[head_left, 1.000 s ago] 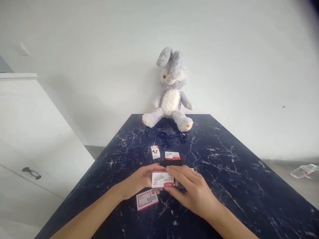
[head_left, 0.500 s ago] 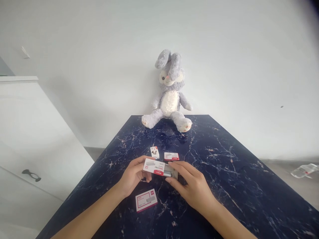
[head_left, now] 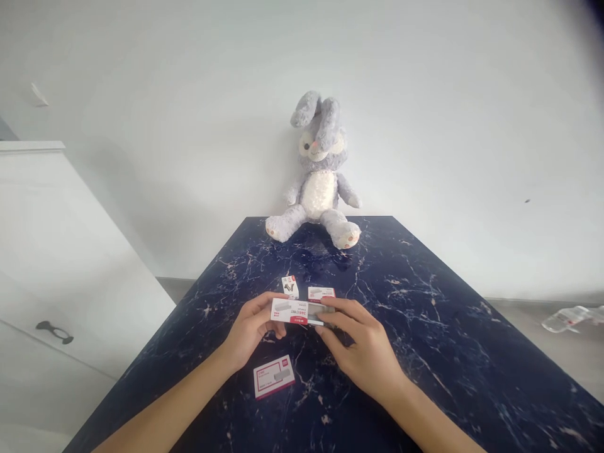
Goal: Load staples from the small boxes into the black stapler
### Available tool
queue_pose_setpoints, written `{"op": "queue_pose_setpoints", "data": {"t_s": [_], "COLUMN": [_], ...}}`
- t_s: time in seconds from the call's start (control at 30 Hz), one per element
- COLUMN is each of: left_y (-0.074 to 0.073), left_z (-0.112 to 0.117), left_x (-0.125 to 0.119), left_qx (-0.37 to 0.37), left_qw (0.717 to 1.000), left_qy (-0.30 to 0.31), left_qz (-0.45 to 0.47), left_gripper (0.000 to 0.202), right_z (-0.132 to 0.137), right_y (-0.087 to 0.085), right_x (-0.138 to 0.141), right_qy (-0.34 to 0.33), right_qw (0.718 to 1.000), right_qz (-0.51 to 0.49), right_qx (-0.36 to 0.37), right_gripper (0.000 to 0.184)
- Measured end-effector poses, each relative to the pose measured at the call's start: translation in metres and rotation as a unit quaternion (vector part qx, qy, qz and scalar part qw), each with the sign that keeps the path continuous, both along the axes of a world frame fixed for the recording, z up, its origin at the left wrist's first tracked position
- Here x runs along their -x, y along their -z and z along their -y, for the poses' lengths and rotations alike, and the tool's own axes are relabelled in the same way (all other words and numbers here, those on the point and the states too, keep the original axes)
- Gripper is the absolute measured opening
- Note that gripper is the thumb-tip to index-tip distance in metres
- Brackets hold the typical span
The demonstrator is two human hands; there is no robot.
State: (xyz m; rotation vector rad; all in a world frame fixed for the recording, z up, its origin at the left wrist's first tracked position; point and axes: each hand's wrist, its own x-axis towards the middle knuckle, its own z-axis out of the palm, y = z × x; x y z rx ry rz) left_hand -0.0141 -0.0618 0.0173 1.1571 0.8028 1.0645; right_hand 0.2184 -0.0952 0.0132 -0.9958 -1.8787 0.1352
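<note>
A white and red staple box [head_left: 289, 311] is held level above the table. My left hand [head_left: 248, 330] grips its left end, the thumb in front and fingers curled behind and below. From the right end juts the box's grey inner tray [head_left: 314, 313], with staples partly in sight. My right hand [head_left: 361, 340] has thumb and fingers closed about that tray; its far end is hidden by them. Below the hands lies a flat white box with a magenta edge [head_left: 274, 376], a staple pictured on it. Just behind stand a small white box [head_left: 289, 286] and another red-and-white box [head_left: 321, 293].
The dark blue marbled table [head_left: 425, 327] narrows toward the wall. A grey plush rabbit [head_left: 321, 182] sits at its far edge. On the left stands a white cabinet [head_left: 70, 251] with a dark handle. A clear plastic bottle [head_left: 564, 319] lies on the floor at right.
The staple box has tilted to nearly level. My right fingers have shifted over the protruding tray, covering more of it. The whole view has moved slightly.
</note>
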Motion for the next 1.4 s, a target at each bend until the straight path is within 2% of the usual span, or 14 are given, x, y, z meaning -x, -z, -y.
{"op": "queue_pose_setpoints", "data": {"t_s": [0.13, 0.33, 0.47, 0.6, 0.83, 1.03, 1.1, 1.23, 1.4], "left_y": [0.0, 0.002, 0.003, 0.004, 0.003, 0.002, 0.003, 0.004, 0.002], "left_z": [-0.001, -0.002, 0.001, 0.002, 0.002, 0.002, 0.002, 0.001, 0.0], "left_x": [0.0, 0.001, 0.0, -0.001, -0.001, 0.0, 0.0, -0.001, 0.0], "left_qx": [-0.007, 0.014, 0.018, 0.031, 0.05, 0.049, 0.049, 0.046, 0.049], "left_qw": [1.0, 1.0, 0.998, 0.997, 0.996, 0.996, 0.996, 0.996, 0.996], "left_qy": [-0.003, 0.021, 0.052, 0.071, 0.073, 0.07, 0.073, 0.08, 0.065], "left_qz": [-0.01, 0.012, 0.009, 0.013, 0.018, 0.01, 0.011, 0.019, 0.018], "left_gripper": [0.025, 0.025, 0.026, 0.026, 0.029, 0.026, 0.026, 0.028, 0.027], "right_z": [-0.001, -0.003, -0.003, -0.002, 0.0, -0.001, -0.001, 0.0, -0.002], "right_y": [0.002, -0.007, -0.009, -0.008, -0.013, -0.014, -0.014, -0.016, -0.019], "right_x": [0.0, -0.006, -0.009, -0.008, -0.007, -0.009, -0.009, -0.01, -0.012], "right_qy": [0.008, -0.035, -0.045, -0.05, -0.057, -0.044, -0.038, -0.067, -0.042], "right_qw": [1.0, 0.994, 0.978, 0.972, 0.986, 0.991, 0.996, 0.996, 0.992], "right_qz": [-0.008, -0.039, -0.096, -0.123, -0.066, -0.058, -0.034, 0.058, 0.109], "right_qx": [-0.009, 0.101, 0.179, 0.195, 0.14, 0.11, 0.072, -0.027, -0.056], "right_gripper": [0.02, 0.005, 0.014, 0.015, 0.011, 0.015, 0.015, 0.012, 0.011]}}
